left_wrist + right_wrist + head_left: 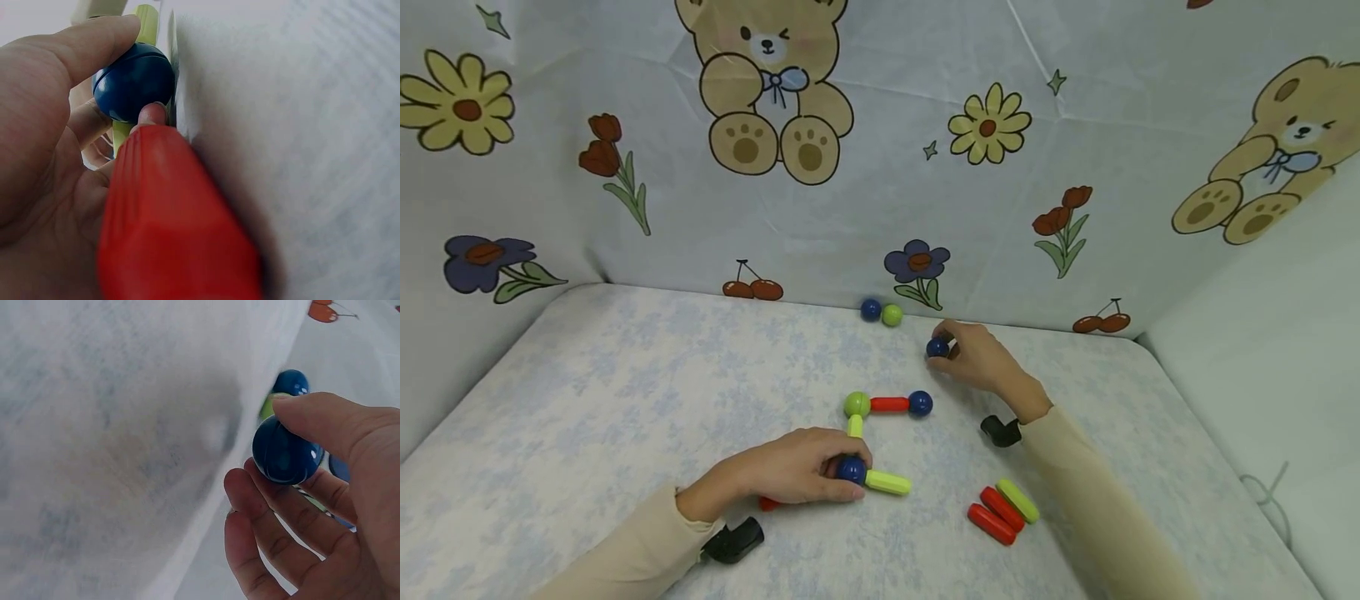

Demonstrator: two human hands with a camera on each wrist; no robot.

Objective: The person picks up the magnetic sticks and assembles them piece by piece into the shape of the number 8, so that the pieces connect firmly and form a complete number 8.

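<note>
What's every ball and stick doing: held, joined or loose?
Blue ball in right hand: held, no stick showing
Blue ball in left hand: held, against front lime stick
Middle red stick: joins middle green ball, middle blue ball
Middle lime stick: joined to middle green ball
Back blue ball: loose
Back green ball: loose
Two right red sticks: loose
Right lime stick: loose
Red stick by left hand: partly hidden, can't tell

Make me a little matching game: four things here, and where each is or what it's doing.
1. left hand
2. right hand
3. loose green stick
4. bears

A. holds a stick-free blue ball
B. printed on the wall cloth
C. holds a blue ball touching a green stick
D. lies beside two red sticks

Pairs: 1-C, 2-A, 3-D, 4-B.
</note>
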